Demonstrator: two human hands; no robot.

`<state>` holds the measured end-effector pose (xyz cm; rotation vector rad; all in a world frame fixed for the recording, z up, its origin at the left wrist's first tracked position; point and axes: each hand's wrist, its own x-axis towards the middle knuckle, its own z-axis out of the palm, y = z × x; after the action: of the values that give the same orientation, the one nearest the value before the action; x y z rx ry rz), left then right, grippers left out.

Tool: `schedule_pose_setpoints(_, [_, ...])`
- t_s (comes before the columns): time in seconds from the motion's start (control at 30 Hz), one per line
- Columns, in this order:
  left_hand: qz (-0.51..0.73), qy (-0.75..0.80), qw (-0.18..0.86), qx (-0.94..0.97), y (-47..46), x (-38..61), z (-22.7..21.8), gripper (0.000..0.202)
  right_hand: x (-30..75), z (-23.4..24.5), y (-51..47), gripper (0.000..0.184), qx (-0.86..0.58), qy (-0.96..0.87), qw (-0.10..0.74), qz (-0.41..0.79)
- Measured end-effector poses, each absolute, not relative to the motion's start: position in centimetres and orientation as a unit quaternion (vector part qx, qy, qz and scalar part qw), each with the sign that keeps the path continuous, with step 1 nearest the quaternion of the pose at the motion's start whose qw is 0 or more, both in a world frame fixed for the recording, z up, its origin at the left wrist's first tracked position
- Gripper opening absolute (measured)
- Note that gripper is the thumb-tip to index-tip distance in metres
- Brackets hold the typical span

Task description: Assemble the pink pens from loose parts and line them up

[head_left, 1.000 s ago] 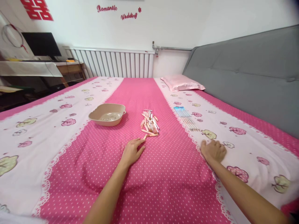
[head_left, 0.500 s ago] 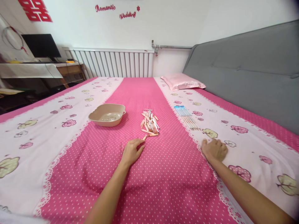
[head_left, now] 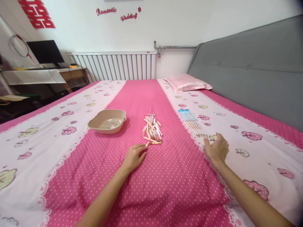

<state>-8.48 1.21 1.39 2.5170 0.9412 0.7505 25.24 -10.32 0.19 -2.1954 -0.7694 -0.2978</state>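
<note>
On the pink dotted strip of the bedspread lies a loose pile of slim white and peach-coloured sticks (head_left: 152, 129), some dark-tipped and pen-like. At its near edge, the fingertips of my left hand (head_left: 134, 156) touch one short peach piece (head_left: 147, 144); the thumb is apart from the fingers. To the right, a row of blue pens (head_left: 187, 114) lies side by side. Nearer me is a row of pale, beige-tipped pens (head_left: 197, 129). My right hand (head_left: 217, 148) rests just beside their near end, fingers stretched forward and holding nothing I can see.
A beige plastic basin (head_left: 107, 122) stands left of the pile. Farther back are a pink pillow (head_left: 188, 83) and a radiator (head_left: 113, 66). The grey headboard (head_left: 248, 66) rises on the right. A desk with a monitor (head_left: 46, 52) stands at far left.
My right hand has turned from loosely curled to fingers stretched forward, nearer the pale pens. My left hand stays at the same short peach piece. The camera view has tilted slightly upward.
</note>
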Motion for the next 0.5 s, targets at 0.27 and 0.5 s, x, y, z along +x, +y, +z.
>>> schedule_pose_setpoints(0.27, [0.313, 0.499, 0.179, 0.788, 8.7, -4.5, 7.1, 0.024, 19.9, 4.8, -0.1, 0.064, -0.797, -0.434, 0.404, 0.120])
schedule_pose_setpoints(0.5, [0.290, 0.609, 0.184, 0.715, 13.8, -0.6, 4.6, 0.033, 17.5, 3.1, 7.1, 0.058, -0.769, -0.487, 0.367, 0.191])
